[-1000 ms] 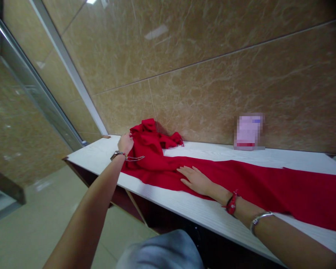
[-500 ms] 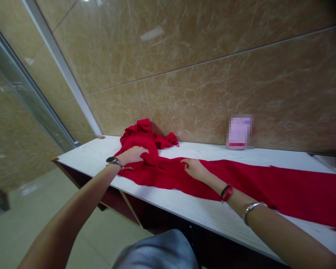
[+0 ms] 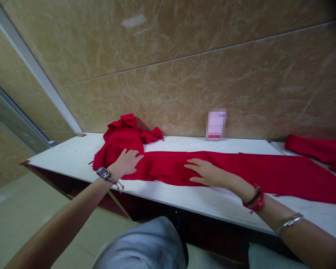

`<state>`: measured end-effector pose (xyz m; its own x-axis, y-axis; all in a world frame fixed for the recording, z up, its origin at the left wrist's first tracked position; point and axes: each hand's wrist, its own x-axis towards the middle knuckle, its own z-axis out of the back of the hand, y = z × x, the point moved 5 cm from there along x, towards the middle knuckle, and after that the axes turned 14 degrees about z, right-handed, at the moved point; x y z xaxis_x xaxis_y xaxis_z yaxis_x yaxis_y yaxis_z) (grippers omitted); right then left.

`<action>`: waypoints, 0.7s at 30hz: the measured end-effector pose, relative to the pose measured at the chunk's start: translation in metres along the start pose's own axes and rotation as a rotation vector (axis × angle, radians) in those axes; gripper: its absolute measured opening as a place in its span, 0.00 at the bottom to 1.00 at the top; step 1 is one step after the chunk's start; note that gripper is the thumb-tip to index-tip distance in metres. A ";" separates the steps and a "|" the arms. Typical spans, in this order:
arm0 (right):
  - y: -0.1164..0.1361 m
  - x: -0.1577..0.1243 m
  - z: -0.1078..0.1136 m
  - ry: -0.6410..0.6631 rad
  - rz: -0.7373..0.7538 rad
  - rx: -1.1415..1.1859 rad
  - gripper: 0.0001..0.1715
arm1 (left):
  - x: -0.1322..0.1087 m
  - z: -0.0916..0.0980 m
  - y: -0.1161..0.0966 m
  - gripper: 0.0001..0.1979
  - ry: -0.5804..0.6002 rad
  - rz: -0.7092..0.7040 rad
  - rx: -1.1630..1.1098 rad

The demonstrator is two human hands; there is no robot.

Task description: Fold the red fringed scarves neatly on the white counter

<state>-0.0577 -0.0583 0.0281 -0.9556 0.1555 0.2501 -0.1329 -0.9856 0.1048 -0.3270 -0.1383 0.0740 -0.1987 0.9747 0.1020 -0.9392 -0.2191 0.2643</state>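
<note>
A long red scarf (image 3: pixel 165 166) lies stretched along the white tabletop (image 3: pixel 182 142), its left end running into a bunched heap of red cloth (image 3: pixel 123 140) against the wall. My left hand (image 3: pixel 126 163), fingers spread, rests on the red fabric at the edge of the heap. Further right, my right hand (image 3: pixel 204 172) lies with its fingers apart on the flat stretch of scarf. Neither hand grips the cloth. Whether the heap and the stretched scarf are one piece, I cannot tell.
A pixelated pink card-like thing (image 3: pixel 216 126) leans against the marbled wall (image 3: pixel 168 93) at the back. More folded red cloth (image 3: pixel 316 147) lies at the far right. The table's front edge faces me, with dark shelf space (image 3: pixel 154 207) under it.
My fingers have gone from curled at the cloth to spread flat on it. The scarf between my hands lies smoother. The view has turned right, showing more red cloth there.
</note>
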 end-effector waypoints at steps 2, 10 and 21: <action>-0.012 -0.017 0.006 0.057 -0.030 0.023 0.29 | 0.005 0.004 -0.049 0.33 0.101 -0.148 -0.105; -0.036 -0.090 0.012 0.078 -0.190 0.020 0.33 | 0.027 -0.036 -0.142 0.30 0.273 -0.178 -0.327; -0.025 -0.130 0.014 0.065 -0.257 -0.033 0.33 | 0.012 -0.015 -0.185 0.25 0.077 -0.363 -0.368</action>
<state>0.0734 -0.0526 0.0059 -0.9041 0.3975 0.1567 -0.3810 -0.9160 0.1255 -0.1602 -0.0858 0.0119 0.1512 0.9885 -0.0085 -0.9849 0.1499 -0.0862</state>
